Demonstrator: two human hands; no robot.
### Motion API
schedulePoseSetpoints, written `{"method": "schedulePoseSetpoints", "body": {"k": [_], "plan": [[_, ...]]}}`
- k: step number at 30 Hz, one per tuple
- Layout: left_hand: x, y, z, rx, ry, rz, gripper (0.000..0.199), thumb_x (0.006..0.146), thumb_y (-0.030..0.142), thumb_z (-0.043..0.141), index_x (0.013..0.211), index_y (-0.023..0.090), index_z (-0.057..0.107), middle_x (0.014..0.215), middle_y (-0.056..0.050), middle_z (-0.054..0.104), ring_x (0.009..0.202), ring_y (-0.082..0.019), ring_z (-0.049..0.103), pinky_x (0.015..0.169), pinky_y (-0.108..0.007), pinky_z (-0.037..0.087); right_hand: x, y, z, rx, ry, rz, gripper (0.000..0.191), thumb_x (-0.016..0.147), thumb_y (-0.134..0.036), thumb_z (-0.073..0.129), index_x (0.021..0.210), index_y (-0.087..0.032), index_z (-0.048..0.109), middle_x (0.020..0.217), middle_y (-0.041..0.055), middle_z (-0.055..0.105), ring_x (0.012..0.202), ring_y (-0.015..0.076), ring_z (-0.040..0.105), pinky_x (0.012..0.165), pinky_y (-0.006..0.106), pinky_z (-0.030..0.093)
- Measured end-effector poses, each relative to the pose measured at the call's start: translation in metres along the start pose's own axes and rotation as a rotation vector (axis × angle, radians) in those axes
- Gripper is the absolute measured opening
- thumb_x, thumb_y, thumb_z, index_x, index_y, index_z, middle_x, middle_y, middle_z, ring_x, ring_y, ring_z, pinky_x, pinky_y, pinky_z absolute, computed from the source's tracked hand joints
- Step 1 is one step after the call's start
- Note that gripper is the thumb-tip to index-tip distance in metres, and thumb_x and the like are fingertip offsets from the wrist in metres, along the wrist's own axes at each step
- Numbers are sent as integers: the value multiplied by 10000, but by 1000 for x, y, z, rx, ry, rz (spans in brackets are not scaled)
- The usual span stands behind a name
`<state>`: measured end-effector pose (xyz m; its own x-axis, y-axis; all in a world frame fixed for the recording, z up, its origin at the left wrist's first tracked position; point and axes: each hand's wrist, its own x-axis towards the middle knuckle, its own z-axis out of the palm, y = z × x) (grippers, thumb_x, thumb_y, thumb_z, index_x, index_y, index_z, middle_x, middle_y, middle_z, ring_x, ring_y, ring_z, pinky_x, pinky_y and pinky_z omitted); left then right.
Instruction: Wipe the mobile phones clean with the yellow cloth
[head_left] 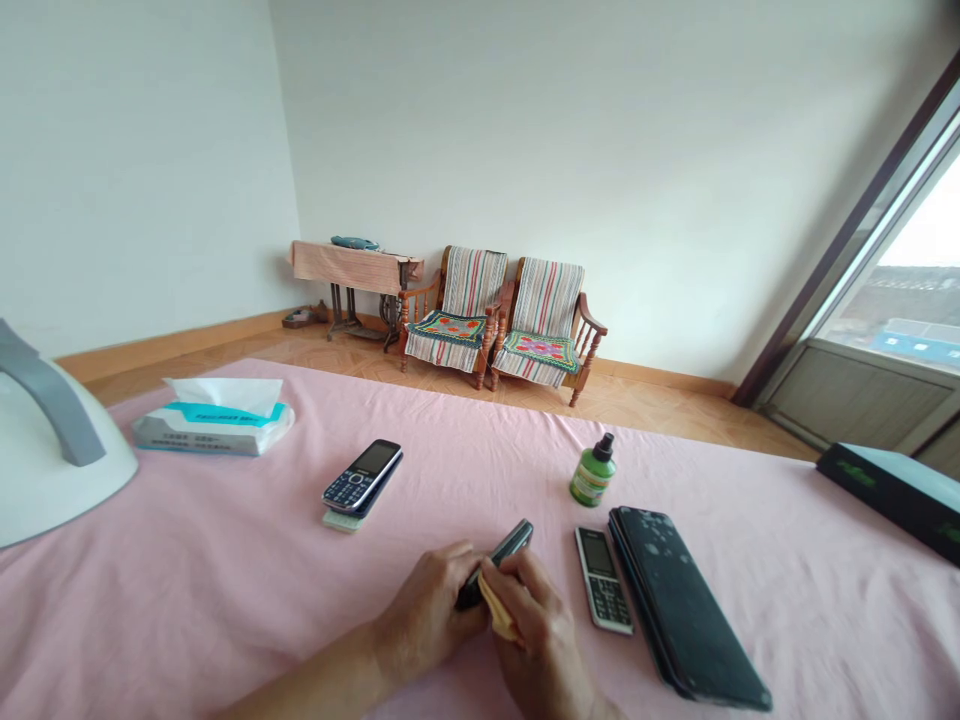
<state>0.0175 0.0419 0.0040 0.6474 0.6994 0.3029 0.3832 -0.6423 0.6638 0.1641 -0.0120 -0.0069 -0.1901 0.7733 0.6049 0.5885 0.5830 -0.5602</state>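
Observation:
My left hand [435,605] is closed around a dark mobile phone [512,542], held tilted above the pink cloth. In my right hand [541,625] a yellow cloth [498,608] is pinched, pressed against the side of that phone. To the right lies a keypad phone [604,580] with a silver edge, beside a long dark wallet-like case [686,605]. Farther off stands a green spray bottle [592,472] with a black top. On the left, a dark blue keypad phone [363,476] rests on a small stack.
The pink tablecloth [247,600] is wrinkled. A tissue pack [214,425] and a white appliance with a grey handle [56,440] stand left. A black box [892,500] lies at the right edge. Two wooden chairs [544,310] and a cloth-covered sewing table [345,265] are by the wall.

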Motion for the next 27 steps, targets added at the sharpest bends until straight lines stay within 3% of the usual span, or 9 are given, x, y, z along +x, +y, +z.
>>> {"method": "schedulePoseSetpoints", "body": {"k": [3, 9, 12, 18, 23, 27], "plan": [[0, 0, 0, 6, 0, -16, 71, 801, 138, 559, 745, 180, 552, 740, 15, 559, 700, -157, 543, 615, -220, 362, 3, 7, -6, -26, -1, 24, 393, 778, 1, 411, 1029, -179, 654, 844, 57, 547, 735, 160, 559, 635, 233, 456], [0, 1, 1, 14, -12, -24, 194, 696, 22, 525, 789, 187, 568, 706, 33, 510, 662, -145, 510, 600, -213, 352, 9, 33, -23, -169, 141, 142, 392, 768, 8, 428, 998, -188, 678, 810, 36, 554, 709, 149, 564, 651, 237, 457], [0, 3, -1, 7, -15, -23, 180, 710, 30, 526, 795, 180, 575, 723, 26, 529, 670, -148, 516, 608, -217, 361, 4, 25, -14, -128, 107, 96, 420, 782, 9, 412, 1062, -186, 657, 836, 45, 558, 725, 148, 572, 652, 228, 471], [0, 4, -4, -21, -44, -11, 92, 744, 110, 588, 795, 186, 591, 760, 25, 568, 731, -161, 546, 632, -218, 375, -1, 0, -1, -43, 6, -132, 410, 827, -43, 427, 1171, -188, 598, 852, 66, 564, 748, 168, 575, 636, 228, 505], [1, -2, 1, -15, -10, -45, 87, 759, 91, 536, 733, 167, 567, 705, 21, 514, 662, -147, 521, 584, -218, 348, 3, 11, -11, -125, 37, 6, 388, 807, -13, 416, 1072, -191, 636, 863, 69, 567, 740, 169, 586, 643, 245, 506], [1, -2, -1, -35, -16, -29, 65, 756, 122, 568, 715, 170, 554, 712, 25, 521, 671, -147, 527, 574, -214, 339, 1, 5, -6, -121, -4, -59, 366, 835, -31, 408, 1105, -170, 614, 858, 83, 567, 742, 177, 581, 631, 252, 513]]}}
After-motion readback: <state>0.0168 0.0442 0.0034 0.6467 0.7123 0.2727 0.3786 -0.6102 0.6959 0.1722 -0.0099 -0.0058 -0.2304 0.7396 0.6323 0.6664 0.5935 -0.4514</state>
